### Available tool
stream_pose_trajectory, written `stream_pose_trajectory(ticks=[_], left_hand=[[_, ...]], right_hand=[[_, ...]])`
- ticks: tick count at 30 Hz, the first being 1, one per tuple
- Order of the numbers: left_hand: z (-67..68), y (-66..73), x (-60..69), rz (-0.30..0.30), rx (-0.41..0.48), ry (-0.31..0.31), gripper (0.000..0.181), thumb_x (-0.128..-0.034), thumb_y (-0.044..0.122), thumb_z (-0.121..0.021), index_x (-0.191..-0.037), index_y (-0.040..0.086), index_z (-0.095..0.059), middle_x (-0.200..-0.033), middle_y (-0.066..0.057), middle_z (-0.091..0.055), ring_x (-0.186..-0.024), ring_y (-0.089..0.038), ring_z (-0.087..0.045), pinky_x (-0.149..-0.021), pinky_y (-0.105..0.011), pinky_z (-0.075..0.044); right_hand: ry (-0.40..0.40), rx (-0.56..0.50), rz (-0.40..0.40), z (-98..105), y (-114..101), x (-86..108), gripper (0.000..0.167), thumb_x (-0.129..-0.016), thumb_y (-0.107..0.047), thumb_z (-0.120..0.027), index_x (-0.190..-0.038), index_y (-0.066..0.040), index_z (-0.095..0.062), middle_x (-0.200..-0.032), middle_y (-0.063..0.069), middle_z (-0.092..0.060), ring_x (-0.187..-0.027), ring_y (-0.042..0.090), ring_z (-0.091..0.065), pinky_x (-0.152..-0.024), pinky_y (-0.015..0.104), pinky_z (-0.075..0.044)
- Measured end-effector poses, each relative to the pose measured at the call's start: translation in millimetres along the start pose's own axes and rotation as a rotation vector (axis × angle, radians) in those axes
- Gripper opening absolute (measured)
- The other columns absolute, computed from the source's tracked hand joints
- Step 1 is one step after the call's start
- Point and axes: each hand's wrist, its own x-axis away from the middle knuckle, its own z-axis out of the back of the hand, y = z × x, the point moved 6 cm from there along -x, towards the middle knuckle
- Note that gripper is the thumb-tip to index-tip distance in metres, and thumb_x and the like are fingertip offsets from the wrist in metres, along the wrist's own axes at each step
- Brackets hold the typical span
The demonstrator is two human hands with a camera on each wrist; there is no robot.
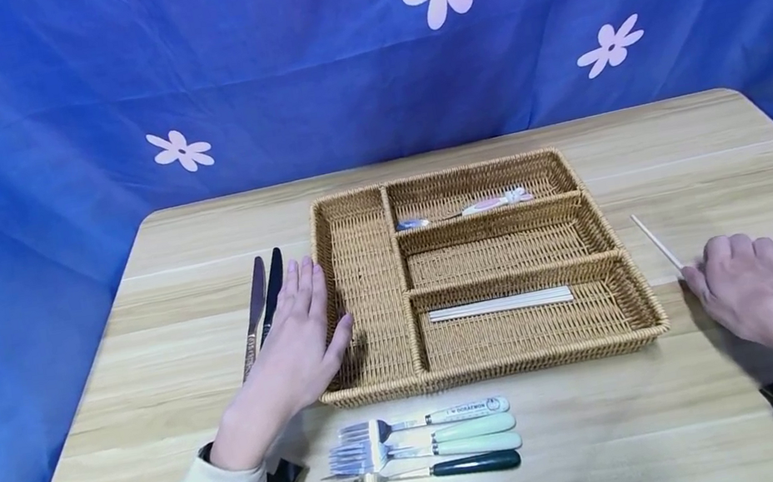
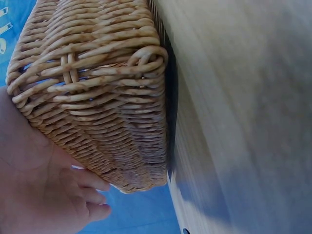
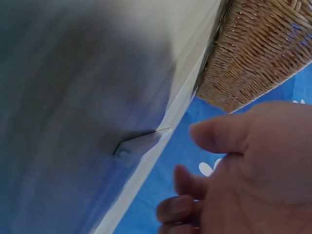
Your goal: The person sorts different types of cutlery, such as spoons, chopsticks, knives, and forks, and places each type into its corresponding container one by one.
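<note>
My left hand (image 1: 300, 343) rests with straight fingers along the left rim of a woven wicker cutlery tray (image 1: 413, 338). In the left wrist view its palm lies against the tray's side (image 2: 97, 107). At the right, my right hand (image 1: 759, 291) hovers by a single white chopstick (image 1: 654, 239) lying on the table. The right wrist view shows the thumb and loosely bent fingers apart, nothing between them, with the chopstick (image 3: 141, 143) on the tabletop beyond. White chopsticks (image 1: 499, 304) lie in the tray's front right compartment. A spoon (image 1: 412, 223) and a pink-and-white handle (image 1: 494, 202) lie in the back one.
Two table knives (image 1: 255, 300) lie left of the tray, partly behind my left hand. Several forks (image 1: 472, 426) with pale and dark green handles lie in front of the tray. A blue curtain (image 1: 297, 61) with white flowers hangs behind the wooden table (image 1: 598, 426).
</note>
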Motion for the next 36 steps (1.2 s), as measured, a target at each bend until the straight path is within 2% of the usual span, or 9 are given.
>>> stream_pose_trajectory(ticks=[3,6,14,20,24,27,31,36], left_hand=[[-0.3,0.2,-0.1,-0.002,0.001,-0.003,0.073,-0.1033,0.037,-0.036,-0.148,-0.011,-0.006,-0.155,-0.026,0.005,-0.144,-0.034,0.013,-0.119,-0.045,0.002],[-0.4,0.8,-0.4,-0.006,0.003,-0.003,0.073,-0.1032,0.037,-0.037,-0.148,-0.010,-0.005,-0.155,-0.025,0.005,-0.144,-0.034,0.012,-0.119,-0.045,0.002],[-0.8,2.1,-1.0,-0.005,0.002,-0.008,0.073,-0.1032,0.037,-0.037,-0.149,-0.010,-0.005,-0.156,-0.026,0.005,-0.144,-0.034,0.012,-0.119,-0.046,0.001],[-0.5,1.4,-0.7,0.001,-0.002,-0.004,0.073,-0.1032,0.038,-0.036,-0.149,-0.010,-0.005,-0.156,-0.026,0.005,-0.144,-0.034,0.012,-0.119,-0.046,0.001],[0.2,1.0,-0.7,-0.001,-0.004,0.001,0.073,-0.1032,0.037,-0.037,-0.149,-0.010,-0.005,-0.156,-0.026,0.005,-0.144,-0.034,0.012,-0.119,-0.046,0.000],[0.5,1.6,-0.7,-0.006,-0.001,-0.003,0.073,-0.1032,0.037,-0.037,-0.148,-0.011,-0.005,-0.155,-0.026,0.005,-0.144,-0.034,0.011,-0.119,-0.047,0.000],[0.7,1.9,-0.4,-0.002,-0.007,-0.006,0.073,-0.1032,0.038,-0.037,-0.148,-0.011,-0.006,-0.155,-0.026,0.004,-0.144,-0.034,0.011,-0.119,-0.047,0.000],[1.3,1.7,0.2,0.003,-0.008,-0.004,0.073,-0.1032,0.038,-0.036,-0.148,-0.011,-0.006,-0.155,-0.026,0.004,-0.144,-0.034,0.012,-0.119,-0.047,0.000]], right_hand=[[-0.110,0.010,-0.041,-8,6,-0.7,0.035,-0.101,-0.025,-0.040,-0.085,0.006,-0.039,-0.077,0.023,-0.042,-0.077,0.047,-0.044,-0.061,0.057,-0.038],[-0.170,0.024,-0.054,-12,10,-1.5,0.032,-0.101,-0.022,-0.038,-0.086,0.006,-0.040,-0.079,0.023,-0.043,-0.079,0.048,-0.045,-0.063,0.059,-0.039],[-0.187,0.017,-0.065,-11,10,-2.9,0.027,-0.100,-0.018,-0.037,-0.089,0.007,-0.040,-0.084,0.028,-0.045,-0.083,0.050,-0.043,-0.066,0.062,-0.040],[-0.213,0.012,-0.034,-13,6,-5.9,0.017,-0.091,-0.010,-0.041,-0.086,0.006,-0.041,-0.082,0.027,-0.048,-0.078,0.047,-0.047,-0.061,0.057,-0.042],[-0.193,0.018,-0.035,-11,5,-9.9,0.012,-0.088,-0.005,-0.041,-0.084,0.006,-0.039,-0.077,0.024,-0.049,-0.074,0.044,-0.049,-0.060,0.053,-0.041],[-0.157,0.029,-0.048,-7,3,-11.4,0.014,-0.092,-0.005,-0.039,-0.085,0.007,-0.037,-0.074,0.022,-0.047,-0.073,0.043,-0.048,-0.060,0.052,-0.040],[-0.055,0.039,-0.017,1,-4,-11.8,0.018,-0.095,-0.008,-0.041,-0.086,0.007,-0.036,-0.074,0.023,-0.045,-0.076,0.044,-0.047,-0.062,0.052,-0.039],[0.092,0.037,0.081,14,-19,-9.2,0.017,-0.092,-0.004,-0.047,-0.085,0.004,-0.034,-0.075,0.022,-0.041,-0.076,0.044,-0.043,-0.060,0.050,-0.036]])
